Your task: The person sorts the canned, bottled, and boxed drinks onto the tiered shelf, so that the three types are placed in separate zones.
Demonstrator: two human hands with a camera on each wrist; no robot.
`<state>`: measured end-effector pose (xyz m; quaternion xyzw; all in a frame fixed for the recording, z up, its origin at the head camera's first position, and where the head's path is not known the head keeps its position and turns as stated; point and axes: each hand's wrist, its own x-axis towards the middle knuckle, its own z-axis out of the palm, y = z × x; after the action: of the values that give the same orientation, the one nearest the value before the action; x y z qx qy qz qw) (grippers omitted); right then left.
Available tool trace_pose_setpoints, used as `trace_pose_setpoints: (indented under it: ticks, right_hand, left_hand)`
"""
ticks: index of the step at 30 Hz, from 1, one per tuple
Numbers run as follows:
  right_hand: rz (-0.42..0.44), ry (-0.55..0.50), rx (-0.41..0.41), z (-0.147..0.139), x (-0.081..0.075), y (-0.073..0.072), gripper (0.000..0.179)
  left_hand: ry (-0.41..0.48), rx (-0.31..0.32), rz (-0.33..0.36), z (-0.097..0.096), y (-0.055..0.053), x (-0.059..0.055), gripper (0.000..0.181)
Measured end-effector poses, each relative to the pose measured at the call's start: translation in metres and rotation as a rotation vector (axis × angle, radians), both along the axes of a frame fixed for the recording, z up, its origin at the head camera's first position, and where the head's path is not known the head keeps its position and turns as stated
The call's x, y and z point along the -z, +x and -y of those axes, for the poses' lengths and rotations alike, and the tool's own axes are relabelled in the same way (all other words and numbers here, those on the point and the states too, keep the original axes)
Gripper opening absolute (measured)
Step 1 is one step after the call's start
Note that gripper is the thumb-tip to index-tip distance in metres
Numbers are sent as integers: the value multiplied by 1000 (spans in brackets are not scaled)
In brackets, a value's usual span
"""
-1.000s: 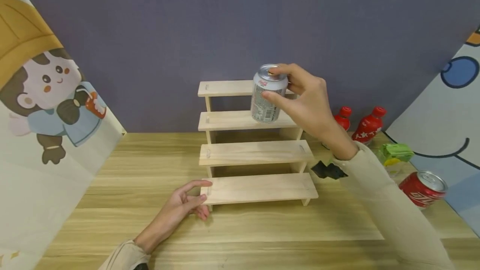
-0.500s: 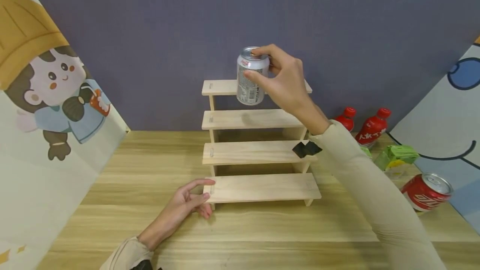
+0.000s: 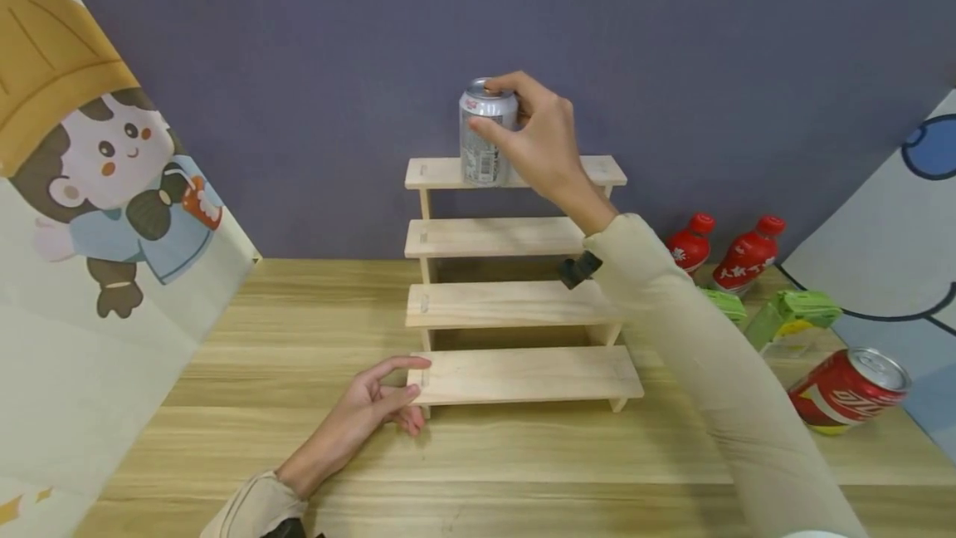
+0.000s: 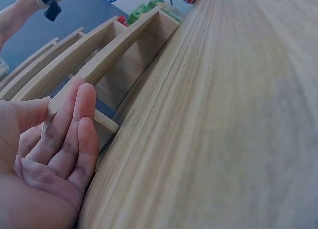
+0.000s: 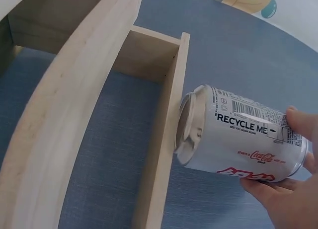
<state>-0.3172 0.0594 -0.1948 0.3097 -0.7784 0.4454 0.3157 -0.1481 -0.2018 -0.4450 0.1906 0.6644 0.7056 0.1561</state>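
My right hand grips a silver Coca-Cola can near its top, with the thumb on the side and a finger over the lid. Upright, the can overlaps the top board of a stepped wooden display rack, left of its middle. In the right wrist view the can's base is right at that board's edge. Down at the lowest step, my left hand holds the board's left end between thumb and fingers. The left wrist view shows those fingers curled about the board's corner.
Right of the rack stand two red-capped bottles, green cartons and a red can. A dark blue-grey wall rises close behind the rack. Printed panels border both sides of the wooden table.
My right hand has carried the silver can left and up, from in front of the upper boards to the top board. The left hand keeps its hold on the lowest board.
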Motion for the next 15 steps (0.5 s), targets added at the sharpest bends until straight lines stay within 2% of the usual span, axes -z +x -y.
trace_pose_setpoints:
  ticks: [8,15]
  right_hand:
    - [75,-17,17,6,-3,-15,40]
    - [131,-19,2,16,-4,-21,42]
  left_hand:
    - [-7,-4,-1,-1,0,0,45]
    - [6,0,13,0,-1,1,45]
